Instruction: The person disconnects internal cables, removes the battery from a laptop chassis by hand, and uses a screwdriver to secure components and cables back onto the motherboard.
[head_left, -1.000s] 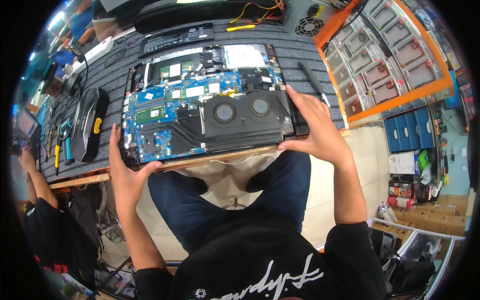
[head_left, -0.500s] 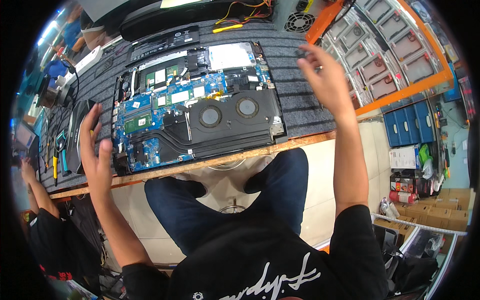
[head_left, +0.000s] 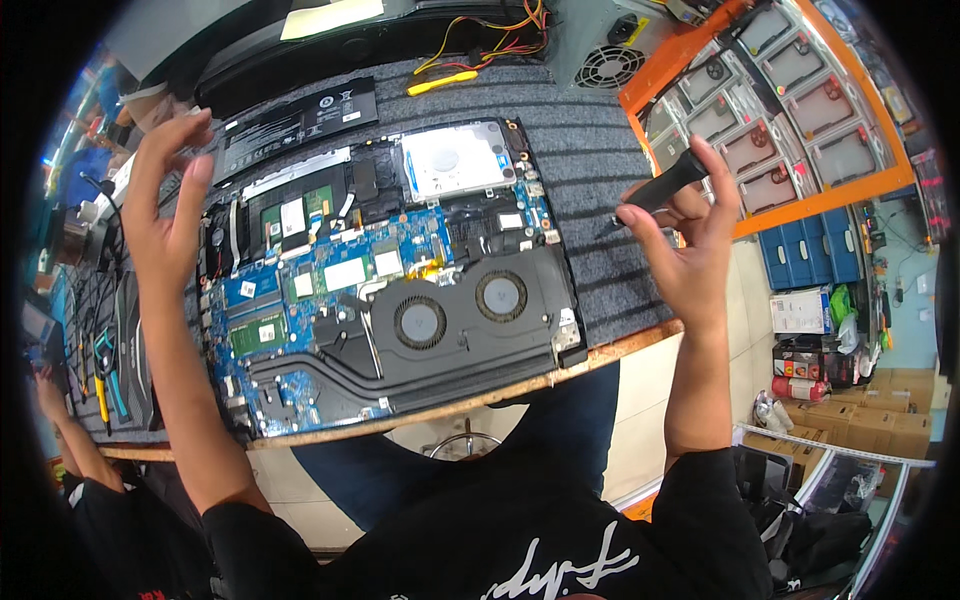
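Observation:
An opened laptop [head_left: 345, 275] lies on the mat, its blue circuit board, two round fans, heat pipes and silver drive showing. Just beyond it rests a detached black battery [head_left: 300, 122]. My left hand [head_left: 170, 195] is raised over the laptop's left side, fingers curved and thumb apart, nothing seen in it. To the right of the laptop, my right hand [head_left: 690, 235] grips a thick black screwdriver [head_left: 665, 186] between fingers and thumb. Its narrow tip slants down to the left, above the mat.
A yellow-handled tool [head_left: 442, 83] and coloured cables lie at the back, beside a metal power supply [head_left: 610, 65]. An orange-framed case [head_left: 780, 115] stands at the right. Pliers [head_left: 108, 375] and other tools lie at the left, where another person's arm [head_left: 75, 430] shows.
My right hand has come nearer and now shows the black screwdriver in its grip. My left hand has moved up and left. The whole view has shifted closer to the bench.

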